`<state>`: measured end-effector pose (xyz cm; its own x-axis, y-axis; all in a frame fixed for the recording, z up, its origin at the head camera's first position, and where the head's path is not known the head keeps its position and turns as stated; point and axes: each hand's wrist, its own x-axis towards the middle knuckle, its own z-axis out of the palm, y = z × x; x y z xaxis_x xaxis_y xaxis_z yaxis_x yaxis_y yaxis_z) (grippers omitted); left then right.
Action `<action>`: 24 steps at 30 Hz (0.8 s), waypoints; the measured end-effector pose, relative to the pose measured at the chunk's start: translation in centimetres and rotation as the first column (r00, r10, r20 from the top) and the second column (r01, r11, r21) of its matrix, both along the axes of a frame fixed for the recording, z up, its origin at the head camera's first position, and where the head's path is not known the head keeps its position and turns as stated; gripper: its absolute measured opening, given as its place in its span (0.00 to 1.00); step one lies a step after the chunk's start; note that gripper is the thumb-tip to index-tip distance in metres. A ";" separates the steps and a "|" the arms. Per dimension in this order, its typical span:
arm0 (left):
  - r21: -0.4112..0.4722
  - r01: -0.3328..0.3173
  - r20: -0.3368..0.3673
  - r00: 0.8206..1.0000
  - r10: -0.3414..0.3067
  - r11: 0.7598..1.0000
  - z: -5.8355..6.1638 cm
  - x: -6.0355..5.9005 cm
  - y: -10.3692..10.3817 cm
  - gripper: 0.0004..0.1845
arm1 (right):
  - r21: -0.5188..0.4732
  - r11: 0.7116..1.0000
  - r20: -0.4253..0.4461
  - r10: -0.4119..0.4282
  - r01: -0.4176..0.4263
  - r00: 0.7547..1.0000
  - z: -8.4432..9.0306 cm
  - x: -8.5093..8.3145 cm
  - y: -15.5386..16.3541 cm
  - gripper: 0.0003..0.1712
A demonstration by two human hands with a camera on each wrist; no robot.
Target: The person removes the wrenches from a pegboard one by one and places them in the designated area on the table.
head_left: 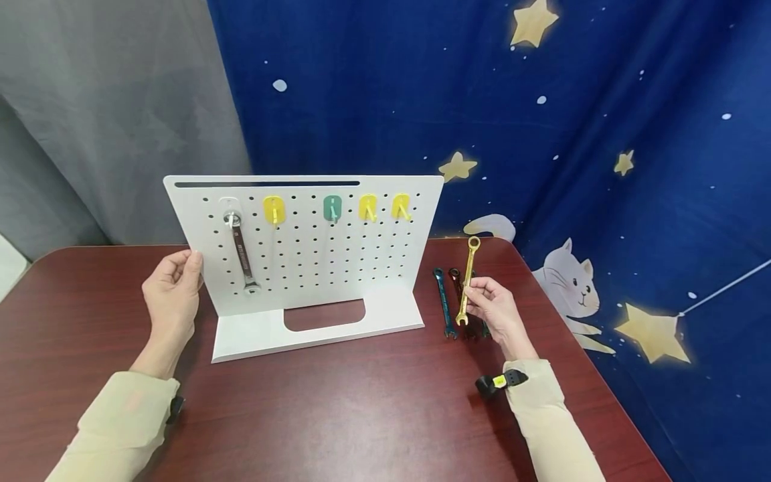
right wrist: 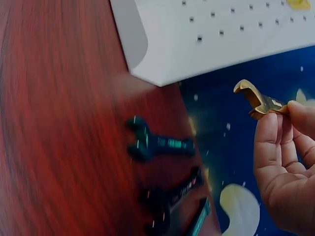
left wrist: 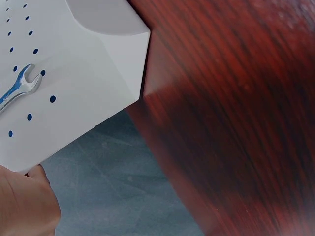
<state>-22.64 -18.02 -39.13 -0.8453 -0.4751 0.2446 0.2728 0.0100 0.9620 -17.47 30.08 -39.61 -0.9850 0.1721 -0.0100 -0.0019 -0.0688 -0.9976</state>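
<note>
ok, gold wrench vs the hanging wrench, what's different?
Color: the gold wrench is gold along its visible length; the hanging wrench has silvery ends and, in the head view, a darker shank.
Support: the right hand holds the gold wrench; the hanging wrench is on the pegboard.
Tilt, head view: gold wrench's top leans right, hanging wrench's leans left.
Shared: ring end up, open end down.

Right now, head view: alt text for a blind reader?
A person's right hand holds a gold wrench near other wrenches on a dark red table; their left hand grips the left edge of a white pegboard. A dark-handled wrench hangs on the board's leftmost hook, and the four other hooks, three yellow and one green, are bare.
</note>
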 end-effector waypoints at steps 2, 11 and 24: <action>0.020 0.006 -0.006 1.000 -0.005 1.000 0.1 0.0 0.0 0.02 | 0.002 1.000 0.015 -0.008 0.008 1.000 -0.3 -0.1 0.7 0.10; 0.073 0.019 -0.016 1.000 -0.017 0.997 0.0 -0.1 0.0 0.02 | 0.036 0.997 0.086 -0.067 0.064 0.994 -1.5 -0.3 3.4 0.11; 0.020 -0.008 -0.007 1.000 0.008 1.000 0.1 0.0 0.2 0.04 | 0.154 0.985 0.135 -0.098 0.077 0.986 -2.4 -0.7 6.6 0.09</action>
<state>-22.60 -17.84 -39.03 -0.8397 -0.4863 0.2416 0.2800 -0.0066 0.9600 -18.21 36.71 -42.03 -0.9565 0.2677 -0.1163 0.1407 0.0739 -0.9873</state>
